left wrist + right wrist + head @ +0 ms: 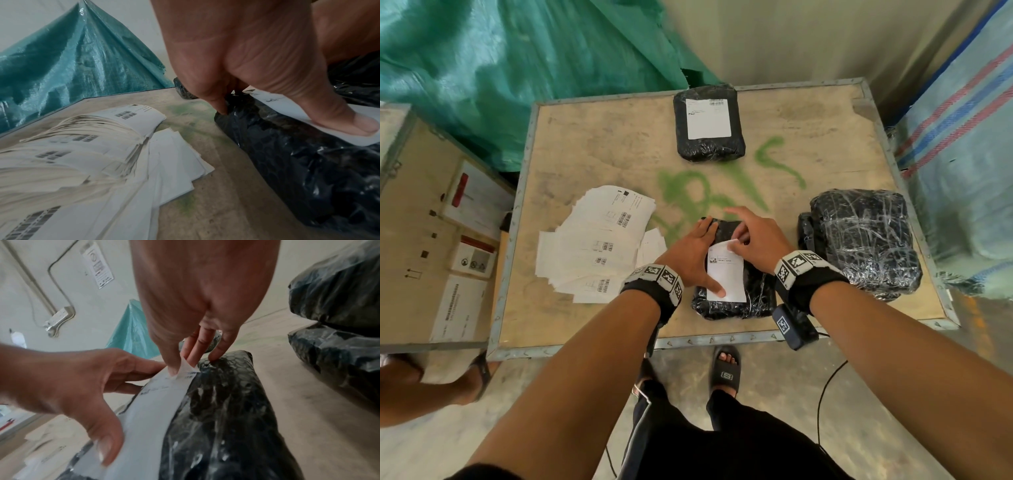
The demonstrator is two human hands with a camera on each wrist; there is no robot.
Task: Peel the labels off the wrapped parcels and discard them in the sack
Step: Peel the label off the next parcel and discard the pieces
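Head view: the left hand (693, 255) lies flat, fingers extended, pressing the black wrapped parcel (734, 274) onto the plywood crate top (592, 144), evidently to anchor it. The right hand (756, 241) pinches the white label (726, 274) at its lifted far corner.

Left wrist view: the thumb (357, 121) bears on the label beside stacked peeled labels (82, 154).

Right wrist view: thumb and forefinger grip the raised corner for peeling. Which bag serves as the sack cannot be told.

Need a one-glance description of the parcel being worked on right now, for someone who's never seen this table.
On the plywood table sprayed with green paint, look at the near edge, centre. The black wrapped parcel there lies right of the loose label pile. Unlike the far parcel and the stacked pair at right, both hands are on it, the right hand lifting its label by a corner.
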